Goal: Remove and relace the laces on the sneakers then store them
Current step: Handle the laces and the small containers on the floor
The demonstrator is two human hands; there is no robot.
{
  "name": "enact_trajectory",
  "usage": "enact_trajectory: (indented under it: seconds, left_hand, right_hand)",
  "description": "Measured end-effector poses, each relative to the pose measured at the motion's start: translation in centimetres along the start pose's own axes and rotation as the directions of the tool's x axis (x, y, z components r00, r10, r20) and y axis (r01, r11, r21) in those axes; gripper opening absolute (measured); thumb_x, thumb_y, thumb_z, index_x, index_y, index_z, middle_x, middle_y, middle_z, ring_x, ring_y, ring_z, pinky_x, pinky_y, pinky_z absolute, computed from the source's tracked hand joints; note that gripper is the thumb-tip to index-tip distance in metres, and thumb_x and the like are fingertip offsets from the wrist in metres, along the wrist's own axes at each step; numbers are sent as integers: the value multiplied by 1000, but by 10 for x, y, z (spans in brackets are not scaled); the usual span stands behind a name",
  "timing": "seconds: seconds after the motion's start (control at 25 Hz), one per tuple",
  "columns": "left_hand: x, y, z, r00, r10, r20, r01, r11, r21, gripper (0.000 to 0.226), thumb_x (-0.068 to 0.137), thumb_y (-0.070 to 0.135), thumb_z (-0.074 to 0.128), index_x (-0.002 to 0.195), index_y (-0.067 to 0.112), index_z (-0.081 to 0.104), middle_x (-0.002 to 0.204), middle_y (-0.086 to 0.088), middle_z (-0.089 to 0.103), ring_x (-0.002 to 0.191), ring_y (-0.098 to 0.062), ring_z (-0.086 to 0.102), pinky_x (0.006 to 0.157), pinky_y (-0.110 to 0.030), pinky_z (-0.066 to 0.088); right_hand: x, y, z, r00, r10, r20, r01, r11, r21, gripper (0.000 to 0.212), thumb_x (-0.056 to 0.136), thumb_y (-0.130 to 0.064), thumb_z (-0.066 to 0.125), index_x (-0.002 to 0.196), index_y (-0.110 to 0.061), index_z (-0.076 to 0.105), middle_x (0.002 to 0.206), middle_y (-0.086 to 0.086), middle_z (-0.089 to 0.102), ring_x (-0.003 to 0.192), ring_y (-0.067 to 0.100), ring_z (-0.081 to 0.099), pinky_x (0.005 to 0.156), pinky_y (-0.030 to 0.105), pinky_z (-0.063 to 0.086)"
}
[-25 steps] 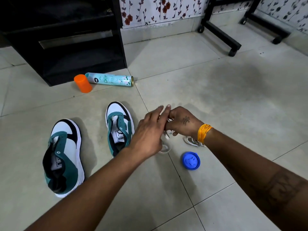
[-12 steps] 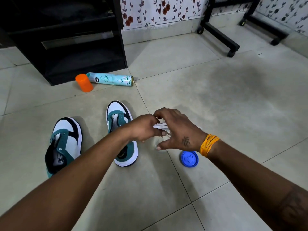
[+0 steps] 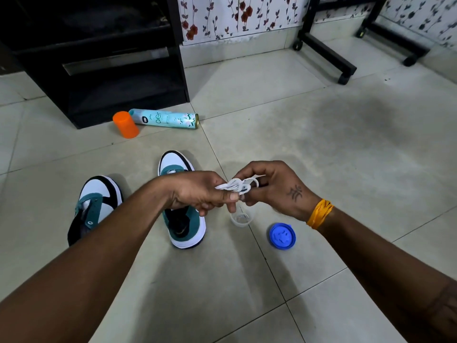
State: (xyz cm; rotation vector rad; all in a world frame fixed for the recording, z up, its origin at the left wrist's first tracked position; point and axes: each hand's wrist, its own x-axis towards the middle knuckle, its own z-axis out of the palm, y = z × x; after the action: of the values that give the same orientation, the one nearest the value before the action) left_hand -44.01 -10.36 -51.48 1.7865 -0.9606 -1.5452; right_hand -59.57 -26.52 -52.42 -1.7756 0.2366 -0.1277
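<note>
Two white, teal and black sneakers stand on the tiled floor with no laces in their eyelets: the left sneaker (image 3: pixel 95 206) and the right sneaker (image 3: pixel 181 226), partly behind my left forearm. A bundle of white laces (image 3: pixel 236 185) is up in the air between my hands. My left hand (image 3: pixel 202 191) pinches the bundle's left end with thumb and fingers. My right hand (image 3: pixel 269 188) holds its right side with curled fingers. Directly below the hands sits a small clear container (image 3: pixel 241 217), open.
A blue lid (image 3: pixel 282 236) lies on the floor right of the clear container. An orange cap (image 3: pixel 125 125) and a spray can (image 3: pixel 164 118) lie in front of a black cabinet (image 3: pixel 99 58). Black wheeled stand legs (image 3: pixel 326 55) are at the far right.
Both hands have risen from the floor with the lace bundle, uncovering the clear container beneath. The view moved slightly closer to the hands.
</note>
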Motion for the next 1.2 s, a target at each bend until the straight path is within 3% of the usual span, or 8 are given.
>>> enact_trajectory:
  seconds: [0.16, 0.28, 0.48, 0.64, 0.8, 0.96, 1.08, 1.2]
  left_hand:
    - [4, 0, 13, 983, 11, -181, -64, 956, -287, 71, 68, 84, 62, 78, 14, 61, 61, 4, 34, 49, -9, 23, 49, -23, 26]
    - [21, 5, 32, 889, -178, -421, -96, 828, -552, 82, 66, 99, 44, 70, 19, 59, 57, 2, 34, 46, -12, 21, 47, -23, 21]
    - [46, 5, 59, 567, -382, -730, -305, 725, -617, 33, 84, 43, 76, 67, 18, 62, 51, 4, 50, 46, -15, 40, 47, -23, 29]
    - [51, 4, 65, 466, -399, -790, -425, 682, -595, 15, 73, 19, 68, 67, 16, 55, 62, -9, 52, 59, -20, 44, 52, -27, 34]
    - [52, 12, 67, 543, -454, -706, -484, 518, -705, 12, 82, 9, 60, 70, 9, 59, 57, -4, 58, 49, -19, 52, 51, -22, 42]
    - [60, 14, 72, 706, -445, -551, -516, 209, -831, 17, 91, 11, 52, 76, 12, 62, 82, -8, 75, 70, -28, 67, 68, -35, 57]
    - [57, 9, 72, 761, -414, -499, -515, 82, -854, 23, 96, 16, 45, 74, 17, 52, 90, -7, 76, 82, -31, 67, 68, -42, 58]
    - [53, 9, 72, 811, -372, -451, -491, -15, -871, 27, 100, 23, 41, 76, 19, 53, 107, -9, 78, 85, -29, 71, 75, -38, 55]
  right_hand:
    - [1, 3, 6, 985, 72, -159, -33, 971, 235, 17, 82, 8, 77, 98, 3, 76, 89, 21, 74, 76, 25, 70, 72, 35, 62]
    - [1, 8, 22, 939, 124, -322, -14, 946, 324, 15, 82, 8, 77, 95, 0, 77, 86, 19, 75, 75, 23, 70, 73, 35, 62]
    - [-5, 10, 43, 935, 132, -330, -8, 936, 352, 12, 92, 0, 67, 98, -2, 77, 93, 18, 76, 86, 24, 73, 80, 37, 62]
    - [-4, 9, 42, 949, 113, -294, -15, 948, 317, 11, 94, -14, 72, 100, -4, 74, 95, 15, 75, 87, 21, 73, 74, 30, 59]
    - [-1, 17, 53, 904, 117, -411, 26, 945, 327, 13, 82, 4, 80, 94, -1, 75, 90, 17, 77, 85, 28, 76, 77, 35, 61]
    - [-1, 32, 67, 858, 43, -512, 23, 992, 121, 18, 82, 2, 76, 90, -14, 80, 95, -1, 78, 93, 20, 75, 87, 43, 61]
    - [-11, 38, 61, 889, -200, -411, 99, 962, -254, 17, 86, -15, 77, 99, -24, 80, 105, -16, 74, 106, 9, 66, 85, 35, 57]
    - [-12, 40, 58, 903, -262, -342, 187, 954, -236, 27, 81, -3, 78, 104, -17, 79, 119, -11, 71, 118, 8, 64, 91, 34, 57]
